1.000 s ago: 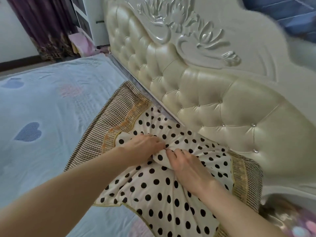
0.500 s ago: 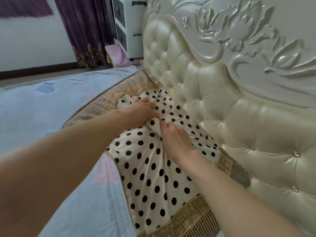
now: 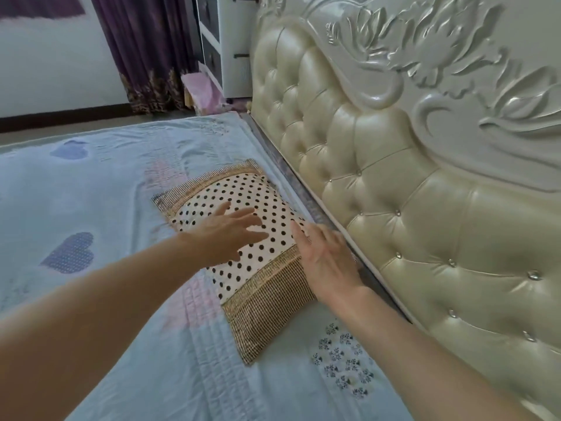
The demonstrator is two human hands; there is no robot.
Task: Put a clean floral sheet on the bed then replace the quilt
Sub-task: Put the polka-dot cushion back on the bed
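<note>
1. Looking through the head camera, we see a pale blue sheet (image 3: 100,189) with hearts and small flower sprigs spread over the bed, reaching up to the cream padded headboard (image 3: 379,165).
2. We see a polka-dot pillow (image 3: 243,238) with woven gold borders lying flat on that sheet, just beside the headboard.
3. Our left hand (image 3: 229,235) has its fingers straight and spread over the pillow's dotted middle, holding nothing; we cannot tell whether it presses or hovers just above.
4. Our right hand (image 3: 326,256) is likewise flat and loose, by the pillow's edge nearest the headboard, gripping nothing.
5. We judge the sheet step looks finished in the part we can see, and that we are now setting the pillow in place at the head of the bed.
6. We see no quilt anywhere in this view, so the next move calls for turning away, finding it, and taking it up with both hands to spread over the sheet.
7. We also note purple curtains (image 3: 142,53) and a white cabinet (image 3: 224,47) beyond the bed.
</note>
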